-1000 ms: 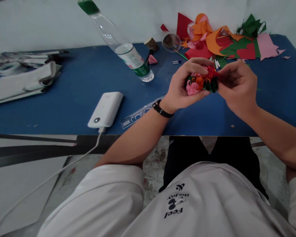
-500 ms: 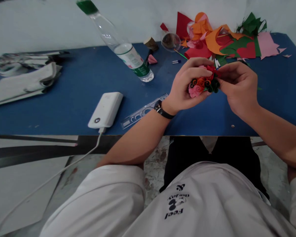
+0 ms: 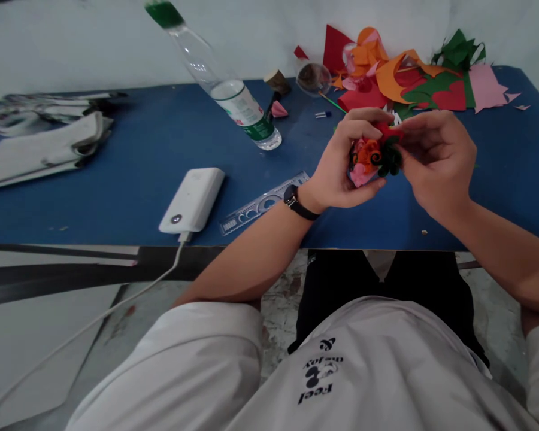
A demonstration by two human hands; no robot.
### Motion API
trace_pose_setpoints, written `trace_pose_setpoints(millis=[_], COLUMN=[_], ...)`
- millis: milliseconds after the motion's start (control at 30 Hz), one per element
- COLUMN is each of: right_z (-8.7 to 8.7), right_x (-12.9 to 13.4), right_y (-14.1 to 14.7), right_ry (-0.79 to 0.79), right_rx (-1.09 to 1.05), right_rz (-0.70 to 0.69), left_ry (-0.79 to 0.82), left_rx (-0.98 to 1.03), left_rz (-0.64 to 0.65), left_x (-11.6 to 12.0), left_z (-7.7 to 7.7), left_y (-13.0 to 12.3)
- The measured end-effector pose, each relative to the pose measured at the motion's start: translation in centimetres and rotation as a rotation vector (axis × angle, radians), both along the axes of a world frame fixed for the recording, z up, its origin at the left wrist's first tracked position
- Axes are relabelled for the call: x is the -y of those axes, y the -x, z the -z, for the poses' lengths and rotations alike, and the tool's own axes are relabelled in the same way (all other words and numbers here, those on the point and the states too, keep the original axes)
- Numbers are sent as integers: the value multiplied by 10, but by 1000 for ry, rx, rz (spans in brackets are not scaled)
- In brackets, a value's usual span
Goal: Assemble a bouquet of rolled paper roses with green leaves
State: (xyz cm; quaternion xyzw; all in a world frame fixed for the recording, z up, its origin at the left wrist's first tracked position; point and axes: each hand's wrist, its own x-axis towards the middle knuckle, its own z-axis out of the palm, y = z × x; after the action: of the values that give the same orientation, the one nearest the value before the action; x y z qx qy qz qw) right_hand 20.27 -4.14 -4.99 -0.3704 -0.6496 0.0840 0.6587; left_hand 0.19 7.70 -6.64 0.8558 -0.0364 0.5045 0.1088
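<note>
A small bunch of paper flowers point(image 3: 367, 157) in pink, orange, red and dark green is held above the blue table. My left hand point(image 3: 336, 161), with a black watch on its wrist, wraps round the bunch from the left. On the other side my right hand point(image 3: 442, 158) pinches the red and dark green edge between thumb and fingers. Part of the bunch is hidden behind my fingers. Under my left forearm lies a clear plastic ruler point(image 3: 265, 203).
A white power bank point(image 3: 192, 200) with a cable stands left of the ruler. Behind it is a tilted plastic bottle point(image 3: 242, 108). Coloured paper scraps point(image 3: 449, 90) heap along the wall, near a clear round cup point(image 3: 313, 78). Folded newspapers point(image 3: 49, 146) lie far left on the blue table point(image 3: 130, 197).
The bunch has turned a little in my hands, showing less pink and more red at the top. Both hands sit slightly lower and further right in view.
</note>
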Motion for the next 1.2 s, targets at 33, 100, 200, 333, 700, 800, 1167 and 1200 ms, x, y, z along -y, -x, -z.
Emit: trace_pose_setpoints(millis=[33,100,200,333,700,800,1167,1200], right_z=[0,0,0,-8,-5,-8,0,3], right_x=[1,1,-3,-4,1,2,-4,-7], right_y=[1,4,5,1,-2,1,-3,-3], right_ry=[-37,-109,-197,-335,-162,-262,-43,-24], right_rx=[3,18,45,76,111,21,-34,-48], right_rz=[16,40,47,-6,100,-11,-51,-64], left_ry=[12,12,-46,-173,-213,-212,-173,-188], left_rx=[-13,-13,35,47,34,-33,44,58], left_rz=[-2,5,42,6,-53,-93,-144,-140], left_x=[0,4,11,17,15,13,18,14], left_z=[1,0,-6,-16,-19,-19,-15,-14], left_y=[0,0,0,1,2,5,1,1])
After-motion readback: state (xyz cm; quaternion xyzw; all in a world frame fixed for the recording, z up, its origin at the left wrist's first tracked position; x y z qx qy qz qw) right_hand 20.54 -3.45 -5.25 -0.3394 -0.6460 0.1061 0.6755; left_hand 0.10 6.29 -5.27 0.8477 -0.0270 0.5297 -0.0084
